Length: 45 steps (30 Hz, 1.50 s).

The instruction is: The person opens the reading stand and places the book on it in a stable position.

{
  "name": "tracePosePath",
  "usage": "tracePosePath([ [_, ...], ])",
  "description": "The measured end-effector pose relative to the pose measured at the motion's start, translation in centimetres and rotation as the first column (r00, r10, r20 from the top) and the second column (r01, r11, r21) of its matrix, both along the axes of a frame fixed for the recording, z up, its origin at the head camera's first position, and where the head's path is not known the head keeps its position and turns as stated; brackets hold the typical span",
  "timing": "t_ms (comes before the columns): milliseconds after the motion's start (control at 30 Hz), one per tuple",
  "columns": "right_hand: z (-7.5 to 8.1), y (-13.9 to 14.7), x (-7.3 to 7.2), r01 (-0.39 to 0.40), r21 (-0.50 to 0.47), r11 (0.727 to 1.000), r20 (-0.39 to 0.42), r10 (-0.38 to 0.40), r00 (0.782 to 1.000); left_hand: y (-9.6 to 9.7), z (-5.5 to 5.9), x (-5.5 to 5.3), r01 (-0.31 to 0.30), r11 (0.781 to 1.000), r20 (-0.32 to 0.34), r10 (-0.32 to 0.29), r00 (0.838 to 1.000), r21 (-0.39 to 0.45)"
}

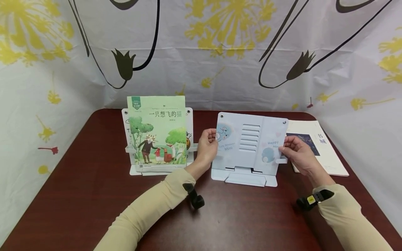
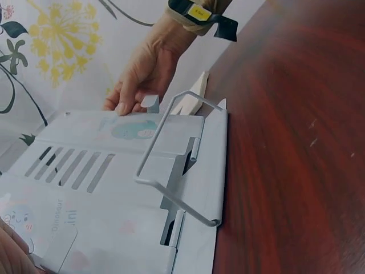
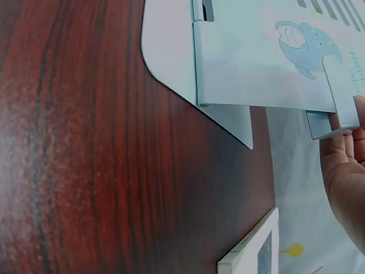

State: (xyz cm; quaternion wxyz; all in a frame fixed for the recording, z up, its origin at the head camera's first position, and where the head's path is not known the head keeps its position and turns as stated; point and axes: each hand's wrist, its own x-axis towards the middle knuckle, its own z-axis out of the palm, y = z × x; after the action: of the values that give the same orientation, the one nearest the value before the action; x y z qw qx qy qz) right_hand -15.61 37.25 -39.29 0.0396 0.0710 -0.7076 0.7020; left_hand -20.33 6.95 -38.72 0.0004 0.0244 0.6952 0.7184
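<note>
The table (image 1: 220,216) in the head view is dark red-brown, with a soft sheen and rounded back corners. Behind it hangs a creased white cloth (image 1: 226,85) printed with yellow bursts and dark stalks. A pale blue stand (image 1: 230,160) is upright on the table, right of centre, leaning back slightly on its flat base. Its smooth panel has a column of slots, rivets at the top corners, cartoon animals and blue lettering. The left hand (image 1: 208,148) pinches its left edge; the right hand (image 1: 299,153) pinches its right edge, just above a small clip (image 1: 281,160). To the left, a green book (image 1: 160,132) leans on a white stand (image 1: 190,120); to the right, a thick white book (image 1: 331,160) lies flat.

In the left wrist view, a bent rod (image 2: 182,202) forms an open loop by the pale stand's hinges, and the right thumb presses its panel edge.

In the right wrist view, wood grain streaks the table, the clip looks like a folded flat strip, and right-hand fingers curl behind it.
</note>
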Motion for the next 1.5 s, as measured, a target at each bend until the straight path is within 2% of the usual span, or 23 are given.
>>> tracePosePath([
  [133,0.4,-0.6,0.3,0.021,0.026,0.999,-0.016,-0.02,1.0,-0.2,0.3,-0.2,-0.005,0.999,-0.006,0.005,1.0,-0.034],
  [467,0.5,-0.7,0.6,0.089,0.103,0.991,-0.053,-0.084,0.995,-0.8,0.8,-0.3,0.063,0.997,0.015,-0.063,0.998,-0.04],
  [733,0.8,-1.0,1.0,0.1,0.117,0.988,-0.086,-0.09,0.992,-0.9,0.8,-0.6,0.058,0.996,-0.004,-0.058,0.998,-0.064],
  [833,0.9,-1.1,1.2,0.107,0.12,0.987,-0.099,-0.095,0.991,-0.9,1.1,-0.8,0.047,0.995,-0.038,-0.05,0.998,-0.09],
  [933,1.0,-1.3,1.3,0.119,0.12,0.986,-0.113,-0.105,0.988,-1.2,2.1,-1.3,0.028,0.995,-0.134,-0.041,0.99,-0.101],
  [1033,1.0,-1.5,1.5,0.135,0.132,0.982,-0.134,-0.117,0.984,-1.6,3.9,-2.2,0.017,0.996,-0.27,-0.042,0.962,-0.093],
  [1167,1.2,-1.6,1.7,0.165,0.177,0.97,-0.167,-0.136,0.977,-1.6,6.5,-3.2,0.029,0.994,-0.443,-0.074,0.894,-0.108],
  [1267,1.3,-1.6,1.9,0.184,0.191,0.964,-0.18,-0.15,0.972,-1.0,7.9,-3.3,0.057,0.981,-0.511,-0.146,0.847,-0.186],
  [1367,1.3,-1.7,2.1,0.194,0.198,0.961,-0.185,-0.158,0.97,-0.1,8.8,-3.0,0.076,0.946,-0.538,-0.244,0.807,-0.316],
  [1500,1.4,-1.9,2.3,0.204,0.217,0.955,-0.188,-0.164,0.968,1.1,9.1,-2.6,0.049,0.876,-0.564,-0.351,0.747,-0.48],
])
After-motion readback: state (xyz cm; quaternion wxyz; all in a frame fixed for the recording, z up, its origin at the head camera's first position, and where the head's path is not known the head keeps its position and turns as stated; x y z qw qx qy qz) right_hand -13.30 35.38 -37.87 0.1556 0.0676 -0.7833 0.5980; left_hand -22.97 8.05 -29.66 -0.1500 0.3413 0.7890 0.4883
